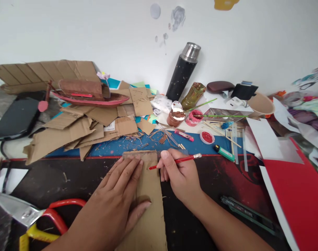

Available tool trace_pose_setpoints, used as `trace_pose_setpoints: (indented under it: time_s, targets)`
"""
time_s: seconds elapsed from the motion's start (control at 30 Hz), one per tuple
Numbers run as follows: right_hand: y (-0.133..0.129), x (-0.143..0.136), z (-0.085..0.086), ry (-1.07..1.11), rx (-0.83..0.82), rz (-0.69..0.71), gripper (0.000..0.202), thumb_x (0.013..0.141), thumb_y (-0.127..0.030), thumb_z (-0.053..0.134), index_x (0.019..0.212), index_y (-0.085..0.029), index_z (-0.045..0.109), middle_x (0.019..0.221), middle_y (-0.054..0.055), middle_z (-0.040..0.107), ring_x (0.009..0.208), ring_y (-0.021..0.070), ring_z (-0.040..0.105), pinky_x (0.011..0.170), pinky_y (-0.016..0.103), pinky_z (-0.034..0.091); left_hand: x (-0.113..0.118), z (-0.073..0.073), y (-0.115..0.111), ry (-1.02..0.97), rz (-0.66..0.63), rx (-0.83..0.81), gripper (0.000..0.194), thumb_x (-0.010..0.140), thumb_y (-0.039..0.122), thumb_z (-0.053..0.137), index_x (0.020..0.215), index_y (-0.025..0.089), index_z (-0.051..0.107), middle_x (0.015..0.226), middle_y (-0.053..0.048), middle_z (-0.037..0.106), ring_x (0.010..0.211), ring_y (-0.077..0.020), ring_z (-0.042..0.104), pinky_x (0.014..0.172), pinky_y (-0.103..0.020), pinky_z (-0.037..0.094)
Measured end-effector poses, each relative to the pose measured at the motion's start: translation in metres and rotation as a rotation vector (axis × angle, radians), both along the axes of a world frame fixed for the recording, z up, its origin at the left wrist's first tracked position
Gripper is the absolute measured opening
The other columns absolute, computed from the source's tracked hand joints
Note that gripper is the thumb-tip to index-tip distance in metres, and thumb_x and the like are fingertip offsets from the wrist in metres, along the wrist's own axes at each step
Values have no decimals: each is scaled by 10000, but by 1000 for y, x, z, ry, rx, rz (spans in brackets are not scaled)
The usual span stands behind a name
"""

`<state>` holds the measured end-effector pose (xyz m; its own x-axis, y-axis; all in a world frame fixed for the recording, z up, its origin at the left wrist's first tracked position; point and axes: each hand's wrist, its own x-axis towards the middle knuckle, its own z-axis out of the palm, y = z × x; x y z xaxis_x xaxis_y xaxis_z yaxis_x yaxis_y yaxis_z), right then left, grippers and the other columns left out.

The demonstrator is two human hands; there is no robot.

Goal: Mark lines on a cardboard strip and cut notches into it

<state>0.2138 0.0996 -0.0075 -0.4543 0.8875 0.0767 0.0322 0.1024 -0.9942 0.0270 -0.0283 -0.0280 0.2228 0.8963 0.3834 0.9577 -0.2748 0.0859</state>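
Note:
A long strip of brown cardboard (150,209) lies on the dark mat in front of me. My left hand (117,198) rests flat on its left part, fingers stretched forward, fingertips on a clear ruler (140,156) laid across the strip's far end. In my right hand (178,170) is a red pencil (185,159), pinched between thumb and fingers. Its tip is over the cardboard just below the ruler, and its eraser end points right.
Scissors (54,216) lie at the left, a dark cutter (250,212) and red folder (292,195) at the right. Behind are cardboard scraps (62,130), a model boat (91,97), open paint jars (176,118), a black flask (182,71) and a green cutter (224,152).

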Motion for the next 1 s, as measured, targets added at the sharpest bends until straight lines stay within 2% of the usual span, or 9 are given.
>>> trace_pose_setpoints:
  time_s: [0.27, 0.43, 0.6, 0.8, 1.0]
  targets:
    - [9, 2, 3, 40, 24, -44, 551, 1178, -623, 651, 811, -221, 738, 532, -61, 535, 468, 122, 557, 529, 254, 467, -2, -3, -1, -21, 1, 3, 758, 1171, 579, 461, 1707, 47, 533, 1624, -229, 686, 1564, -423, 575, 1259, -528, 498]
    - [13, -1, 8, 88, -22, -66, 575, 1148, -662, 680, 780, -221, 719, 498, -67, 516, 424, 120, 540, 480, 247, 447, -2, -3, -1, -22, -3, 9, 776, 1162, 576, 488, 1717, 34, 518, 1649, -239, 669, 1570, -435, 572, 1263, -545, 501]
    - [10, -2, 8, 99, -15, -63, 578, 1143, -660, 692, 774, -216, 721, 495, -65, 523, 418, 114, 544, 474, 235, 449, -1, -4, -2, -37, 12, 9, 792, 1168, 581, 476, 1783, 84, 446, 1668, -211, 670, 1585, -408, 576, 1288, -531, 502]
    - [11, -3, 8, 113, -35, -60, 583, 1130, -671, 708, 767, -216, 717, 488, -68, 511, 406, 113, 527, 459, 236, 452, -1, -4, -1, -11, -5, 22, 801, 1168, 585, 474, 1752, 37, 475, 1664, -235, 662, 1586, -419, 564, 1308, -528, 461]
    - [8, -4, 7, 99, -59, -58, 587, 1125, -681, 709, 769, -215, 723, 485, -65, 512, 409, 119, 525, 463, 245, 456, 0, -4, -1, -1, 1, 32, 806, 1177, 591, 445, 1762, 36, 461, 1648, -234, 673, 1577, -414, 569, 1308, -522, 456]
